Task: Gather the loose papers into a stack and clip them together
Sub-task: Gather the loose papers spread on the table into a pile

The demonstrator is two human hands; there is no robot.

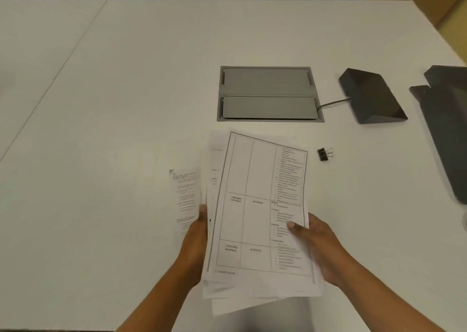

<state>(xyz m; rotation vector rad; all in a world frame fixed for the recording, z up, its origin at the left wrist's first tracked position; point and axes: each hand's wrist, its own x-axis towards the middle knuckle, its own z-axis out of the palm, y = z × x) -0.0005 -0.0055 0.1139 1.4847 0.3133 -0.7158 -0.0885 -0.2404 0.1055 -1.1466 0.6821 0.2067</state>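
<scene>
Left hand (199, 228) and right hand (312, 240) both grip uneven paper stack (257, 213) by its sides above bench (113, 104); binder clip (325, 154) lies apart to the right

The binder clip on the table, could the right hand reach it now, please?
Probably not yet: the right hand is holding the papers. The binder clip lies beyond it on bare table, nothing between.

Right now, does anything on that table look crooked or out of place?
Yes. The stack of papers held between the left hand and right hand is fanned, its edges not squared. One sheet lies apart on the table to the left. The binder clip sits unused, to the right.
</scene>
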